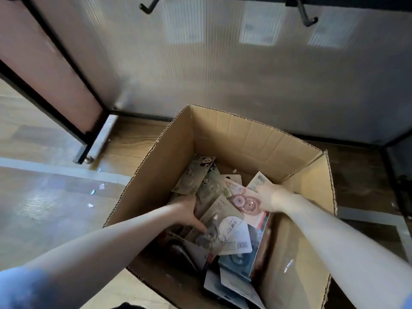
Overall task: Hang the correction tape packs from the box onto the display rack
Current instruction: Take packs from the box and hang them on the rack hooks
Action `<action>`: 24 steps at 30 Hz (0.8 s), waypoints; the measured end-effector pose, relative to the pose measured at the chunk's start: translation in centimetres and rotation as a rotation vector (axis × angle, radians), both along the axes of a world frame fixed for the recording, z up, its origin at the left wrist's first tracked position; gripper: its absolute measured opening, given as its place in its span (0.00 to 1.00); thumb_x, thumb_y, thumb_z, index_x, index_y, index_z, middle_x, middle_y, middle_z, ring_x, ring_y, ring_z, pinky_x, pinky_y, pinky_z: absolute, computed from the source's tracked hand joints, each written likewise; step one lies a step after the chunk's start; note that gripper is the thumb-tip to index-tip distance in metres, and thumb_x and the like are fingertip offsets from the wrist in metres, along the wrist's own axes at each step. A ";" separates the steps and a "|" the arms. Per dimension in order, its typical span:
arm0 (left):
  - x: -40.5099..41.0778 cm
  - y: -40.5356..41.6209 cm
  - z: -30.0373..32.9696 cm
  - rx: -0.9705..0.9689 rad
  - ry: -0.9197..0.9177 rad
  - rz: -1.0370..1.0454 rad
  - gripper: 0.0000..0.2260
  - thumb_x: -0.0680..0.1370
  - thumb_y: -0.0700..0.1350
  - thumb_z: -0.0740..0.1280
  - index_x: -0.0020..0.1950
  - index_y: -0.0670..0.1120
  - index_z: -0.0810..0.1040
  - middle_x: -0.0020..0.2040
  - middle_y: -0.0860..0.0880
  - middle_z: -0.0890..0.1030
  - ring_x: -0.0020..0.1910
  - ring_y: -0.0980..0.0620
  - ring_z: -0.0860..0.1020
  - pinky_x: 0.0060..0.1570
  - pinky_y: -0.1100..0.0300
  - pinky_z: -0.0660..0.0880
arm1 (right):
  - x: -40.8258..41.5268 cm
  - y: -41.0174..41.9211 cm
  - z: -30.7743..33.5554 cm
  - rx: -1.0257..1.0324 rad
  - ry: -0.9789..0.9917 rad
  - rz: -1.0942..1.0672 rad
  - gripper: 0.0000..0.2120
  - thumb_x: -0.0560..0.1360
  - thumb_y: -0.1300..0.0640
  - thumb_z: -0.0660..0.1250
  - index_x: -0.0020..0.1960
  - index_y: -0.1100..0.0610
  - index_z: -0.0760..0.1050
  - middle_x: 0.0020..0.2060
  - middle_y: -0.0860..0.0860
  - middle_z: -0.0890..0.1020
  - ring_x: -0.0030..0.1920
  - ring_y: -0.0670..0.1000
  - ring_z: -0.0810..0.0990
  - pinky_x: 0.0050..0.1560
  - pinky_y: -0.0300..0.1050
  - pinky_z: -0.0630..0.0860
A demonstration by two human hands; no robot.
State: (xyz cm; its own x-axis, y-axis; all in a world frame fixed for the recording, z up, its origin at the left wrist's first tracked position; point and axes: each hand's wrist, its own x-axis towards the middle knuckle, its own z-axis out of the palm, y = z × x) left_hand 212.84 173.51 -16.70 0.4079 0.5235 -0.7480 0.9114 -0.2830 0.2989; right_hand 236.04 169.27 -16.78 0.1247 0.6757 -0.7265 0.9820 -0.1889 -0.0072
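I'm getting a dim, soft picture: motion blur throughout, pale glare on the floor (42,204), wide-angle bending at the edges.

I see a wood-look plank floor (44,210), glossy where light falls on it, with a pale strip (66,172) crossing it and a few small scraps of paper (95,192) lying about. Ahead stands a translucent ribbed panel (223,63), with bright rectangles glowing through near its top. A black metal frame (66,54) edges it on my left around a reddish-brown board (44,63); its foot (87,160) rests on the floor.
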 end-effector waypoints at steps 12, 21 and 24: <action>-2.1 0.3 1.3 -0.434 -0.053 0.130 0.17 0.77 0.43 0.66 0.65 0.48 0.67 0.59 0.47 0.75 0.49 0.52 0.76 0.44 0.58 0.76 | 0.8 -0.3 -1.3 0.035 0.123 -0.140 0.16 0.77 0.60 0.55 0.64 0.50 0.69 0.62 0.53 0.76 0.59 0.55 0.75 0.54 0.43 0.72; -2.8 1.3 1.7 -0.295 -0.161 0.067 0.20 0.68 0.45 0.76 0.56 0.42 0.76 0.52 0.48 0.81 0.52 0.50 0.79 0.54 0.51 0.77 | 1.1 -0.4 0.8 0.180 -0.098 -0.084 0.14 0.75 0.58 0.60 0.61 0.54 0.72 0.60 0.53 0.76 0.60 0.56 0.76 0.55 0.46 0.73; -2.5 1.3 1.1 -0.242 -0.109 -0.019 0.11 0.68 0.46 0.76 0.43 0.47 0.76 0.39 0.53 0.78 0.39 0.55 0.76 0.39 0.61 0.74 | -0.2 -0.2 0.5 0.215 0.165 -0.078 0.15 0.75 0.60 0.59 0.60 0.51 0.73 0.56 0.52 0.78 0.55 0.55 0.76 0.52 0.45 0.73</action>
State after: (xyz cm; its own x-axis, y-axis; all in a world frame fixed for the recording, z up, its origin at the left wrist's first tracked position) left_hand 210.32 174.84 -15.62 0.5006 0.3264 -0.8018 0.8655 -0.2083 0.4556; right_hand 235.85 169.05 -16.27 0.0742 0.8096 -0.5823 0.9468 -0.2405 -0.2137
